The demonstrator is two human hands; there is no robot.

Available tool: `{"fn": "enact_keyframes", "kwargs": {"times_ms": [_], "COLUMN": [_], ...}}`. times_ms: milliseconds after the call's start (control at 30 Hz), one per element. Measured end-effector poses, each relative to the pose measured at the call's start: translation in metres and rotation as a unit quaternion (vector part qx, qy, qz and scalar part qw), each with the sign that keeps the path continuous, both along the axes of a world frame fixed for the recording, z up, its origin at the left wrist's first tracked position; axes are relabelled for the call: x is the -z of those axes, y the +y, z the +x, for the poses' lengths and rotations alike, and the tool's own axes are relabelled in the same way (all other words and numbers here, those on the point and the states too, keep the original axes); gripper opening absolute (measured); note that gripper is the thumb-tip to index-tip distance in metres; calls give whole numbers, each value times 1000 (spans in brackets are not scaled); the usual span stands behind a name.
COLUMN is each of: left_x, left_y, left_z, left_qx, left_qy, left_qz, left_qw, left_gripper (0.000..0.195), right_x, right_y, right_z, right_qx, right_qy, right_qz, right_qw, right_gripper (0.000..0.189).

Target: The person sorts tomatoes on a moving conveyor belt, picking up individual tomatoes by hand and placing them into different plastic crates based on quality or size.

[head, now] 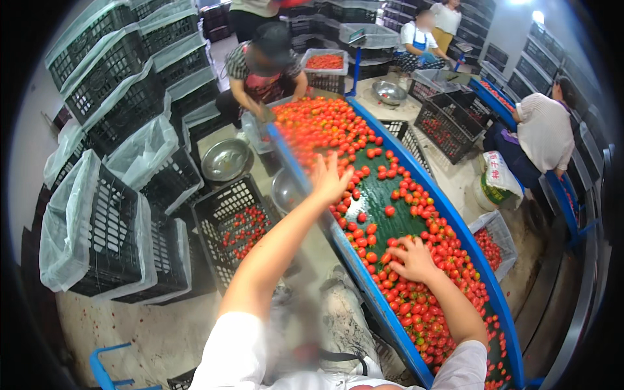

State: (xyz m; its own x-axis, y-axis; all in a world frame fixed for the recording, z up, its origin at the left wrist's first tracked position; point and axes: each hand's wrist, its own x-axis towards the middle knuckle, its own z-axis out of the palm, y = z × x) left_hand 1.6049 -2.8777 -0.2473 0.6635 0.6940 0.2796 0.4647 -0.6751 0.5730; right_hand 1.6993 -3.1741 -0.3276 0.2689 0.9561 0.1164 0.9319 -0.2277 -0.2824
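Note:
A blue-edged sorting trough (360, 270) with a green bed crosses the view from upper middle to lower right, bearing red cherry tomatoes (419, 317), a few of them orange. Over its left rim my left hand (331, 179) is held with fingers spread, near the edge of the far heap; whether it touches tomatoes is hard to tell. My right hand (412, 258) lies lower on the trough, fingers apart and curved over tomatoes at the upper end of the near heap. No tomato shows within either hand's grip.
At the trough's far end a co-worker (265, 73) leans over the tomatoes. Black crates (117, 219) with plastic liners are stacked at left, beside metal bowls (225, 160) and a crate holding tomatoes (229, 214). Right of the trough stand a lined crate (507, 248), a bucket and another person (543, 131).

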Motion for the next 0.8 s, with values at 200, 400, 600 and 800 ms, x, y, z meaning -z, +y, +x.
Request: {"fn": "enact_keyframes", "kwargs": {"times_ms": [200, 400, 600, 800], "left_x": [22, 19, 37, 58], "left_y": [-51, -164, -255, -347], "left_z": [-9, -23, -66, -68], "left_qx": [59, 199, 270, 338], "left_qy": [433, 460, 449, 422], "left_qz": [195, 129, 176, 175], "left_qw": [878, 855, 833, 823], "left_gripper": [86, 96, 119, 105], "right_x": [-43, -20, -5, 30], "right_y": [-17, -24, -60, -168], "right_z": [1, -25, -49, -68], "right_qx": [82, 96, 116, 210], "right_qy": [2, 26, 8, -4], "right_qz": [-63, -93, -71, -24], "right_qw": [995, 991, 991, 977], "right_gripper": [57, 59, 49, 49]}}
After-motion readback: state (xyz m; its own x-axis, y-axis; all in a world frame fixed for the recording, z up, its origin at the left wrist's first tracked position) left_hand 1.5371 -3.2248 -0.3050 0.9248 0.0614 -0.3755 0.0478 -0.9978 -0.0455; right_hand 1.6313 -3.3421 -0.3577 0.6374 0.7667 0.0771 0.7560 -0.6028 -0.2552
